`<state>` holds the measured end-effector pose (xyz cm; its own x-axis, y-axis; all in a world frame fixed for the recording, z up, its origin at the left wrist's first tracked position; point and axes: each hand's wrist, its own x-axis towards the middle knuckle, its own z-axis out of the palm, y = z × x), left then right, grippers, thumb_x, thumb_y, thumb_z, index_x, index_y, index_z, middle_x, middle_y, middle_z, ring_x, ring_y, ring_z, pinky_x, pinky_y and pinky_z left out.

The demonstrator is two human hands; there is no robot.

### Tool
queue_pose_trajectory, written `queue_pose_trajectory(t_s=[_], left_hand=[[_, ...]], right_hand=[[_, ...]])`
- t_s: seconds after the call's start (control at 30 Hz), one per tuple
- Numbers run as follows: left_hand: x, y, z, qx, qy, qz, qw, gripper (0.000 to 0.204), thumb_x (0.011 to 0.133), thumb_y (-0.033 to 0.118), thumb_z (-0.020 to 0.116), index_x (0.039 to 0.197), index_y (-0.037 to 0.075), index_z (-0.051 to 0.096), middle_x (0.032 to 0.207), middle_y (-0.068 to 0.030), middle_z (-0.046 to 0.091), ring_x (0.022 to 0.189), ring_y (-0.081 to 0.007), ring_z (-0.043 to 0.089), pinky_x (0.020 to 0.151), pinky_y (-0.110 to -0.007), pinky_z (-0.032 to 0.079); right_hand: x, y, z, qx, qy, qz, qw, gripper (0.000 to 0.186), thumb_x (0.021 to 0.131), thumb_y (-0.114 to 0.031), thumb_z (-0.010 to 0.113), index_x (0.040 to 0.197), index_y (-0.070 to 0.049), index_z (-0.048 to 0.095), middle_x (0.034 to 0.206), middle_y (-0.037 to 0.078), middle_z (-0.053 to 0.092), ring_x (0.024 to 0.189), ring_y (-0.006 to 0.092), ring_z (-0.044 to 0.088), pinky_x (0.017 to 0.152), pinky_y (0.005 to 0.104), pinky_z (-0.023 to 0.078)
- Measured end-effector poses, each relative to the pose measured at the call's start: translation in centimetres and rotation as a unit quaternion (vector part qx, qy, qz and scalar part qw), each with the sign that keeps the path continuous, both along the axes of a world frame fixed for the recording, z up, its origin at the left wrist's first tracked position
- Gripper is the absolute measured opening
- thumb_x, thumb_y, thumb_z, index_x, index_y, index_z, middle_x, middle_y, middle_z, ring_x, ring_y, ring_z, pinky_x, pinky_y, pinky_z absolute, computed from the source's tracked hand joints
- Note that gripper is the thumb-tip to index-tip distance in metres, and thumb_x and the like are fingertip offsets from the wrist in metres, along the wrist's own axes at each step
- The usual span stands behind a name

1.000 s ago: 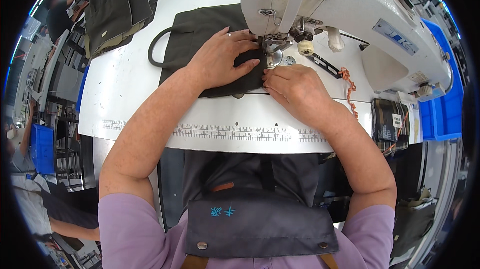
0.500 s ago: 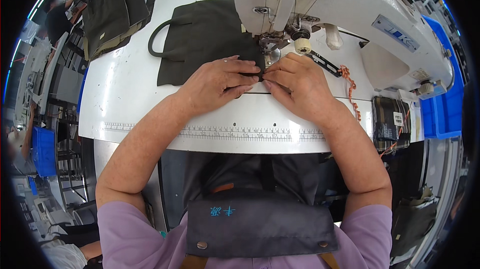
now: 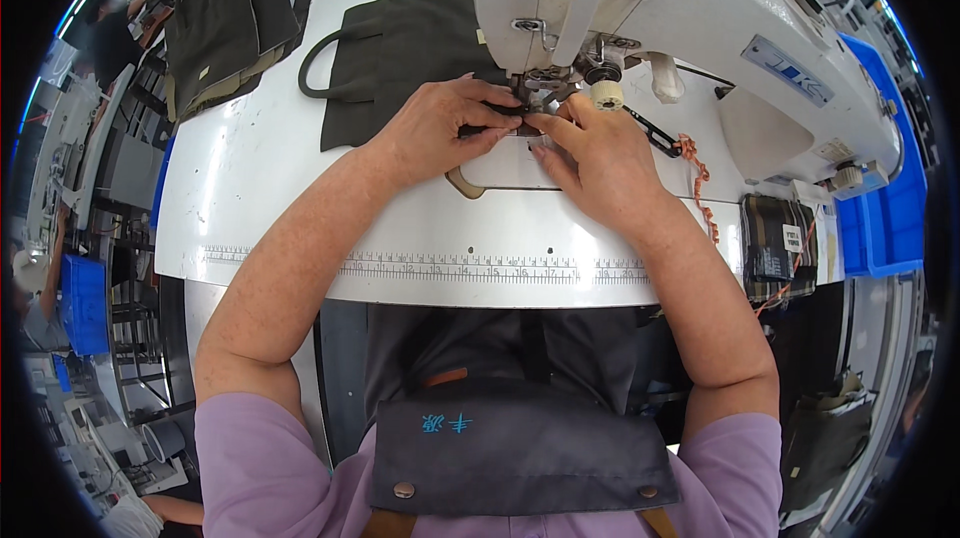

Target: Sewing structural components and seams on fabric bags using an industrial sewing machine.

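1. Nearest, along the lower edge: one dark grey apron point(image 3: 525, 463), fastened with two round metal snaps point(image 3: 404, 490), between two lilac sleeves point(image 3: 260, 458).
2. Just beyond: one white table point(image 3: 235, 183), bearing one printed ruler scale point(image 3: 480, 268) near the front edge.
3. In the left hand point(image 3: 435, 128): near edge of one dark green bag panel point(image 3: 410, 48), caught between thumb and fingertips, with only a narrow gap between them, just beside the presser foot.
4. At the right hand point(image 3: 605, 153): fingers half curled, thumb apart from the forefinger; touches the same near corner with the forefinger tip, almost meeting the left fingertips. Too covered to tell whether pinched.
5. Past both hands, for the panel: lies flat on the table, left of the machine head and partly hidden by it, with one looped handle point(image 3: 303, 76) toward the left.
6. Over the table: one white sewing machine point(image 3: 740, 28), with one cream knob point(image 3: 606, 96). Close by, one black slotted bar point(image 3: 665, 142) and one coiled orange strip point(image 3: 700, 181).
7. Farther right: one checked cloth bundle point(image 3: 785, 268) with one white tag point(image 3: 792, 239), near one blue bin point(image 3: 875, 223).
8. Farther left: one dark green pile point(image 3: 225, 18), too overlapped for counting layers; another blue bin point(image 3: 85, 298) lower down.
9. Farthest, upper left: one person in dark clothes point(image 3: 118, 48).
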<state>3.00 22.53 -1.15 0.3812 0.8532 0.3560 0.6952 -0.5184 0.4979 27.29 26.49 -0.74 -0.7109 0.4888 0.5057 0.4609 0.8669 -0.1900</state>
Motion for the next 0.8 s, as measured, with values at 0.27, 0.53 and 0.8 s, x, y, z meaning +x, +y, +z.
queue_pose_trajectory(t_s=[0.27, 0.53, 0.8], left_hand=[[0.4, 0.3, -0.2, 0.022, 0.01, 0.016, 1.0, 0.029, 0.087, 0.003, 0.069, 0.113, 0.01, 0.079, 0.122, -0.0086, 0.073, 0.112, -0.0276, 0.07, 0.119, -0.046, 0.041], [0.9, -0.5, 0.2, 0.014, 0.024, 0.033, 0.999, 0.028, 0.089, 0.005, 0.069, 0.115, 0.008, 0.078, 0.128, -0.0112, 0.071, 0.122, -0.0301, 0.066, 0.117, -0.049, 0.043], [2.7, -2.9, 0.6, -0.008, 0.08, 0.105, 0.991, 0.035, 0.096, 0.012, 0.061, 0.13, 0.009, 0.069, 0.136, -0.0103, 0.067, 0.133, -0.0297, 0.059, 0.116, -0.049, 0.044]], right_hand=[[0.4, -0.2, -0.1, -0.024, -0.025, -0.035, 0.999, 0.026, 0.091, -0.027, 0.072, 0.112, -0.012, 0.075, 0.089, 0.009, 0.065, 0.082, 0.0296, 0.067, 0.075, 0.0431, 0.051], [0.4, 0.0, -0.4, -0.03, -0.005, -0.035, 0.999, 0.023, 0.091, -0.025, 0.07, 0.11, -0.012, 0.075, 0.091, 0.009, 0.065, 0.084, 0.0316, 0.069, 0.076, 0.0447, 0.054], [0.3, 0.2, -0.9, -0.013, -0.016, -0.028, 0.999, 0.025, 0.092, -0.023, 0.067, 0.113, -0.013, 0.075, 0.09, 0.009, 0.064, 0.082, 0.0303, 0.068, 0.072, 0.0444, 0.054]])
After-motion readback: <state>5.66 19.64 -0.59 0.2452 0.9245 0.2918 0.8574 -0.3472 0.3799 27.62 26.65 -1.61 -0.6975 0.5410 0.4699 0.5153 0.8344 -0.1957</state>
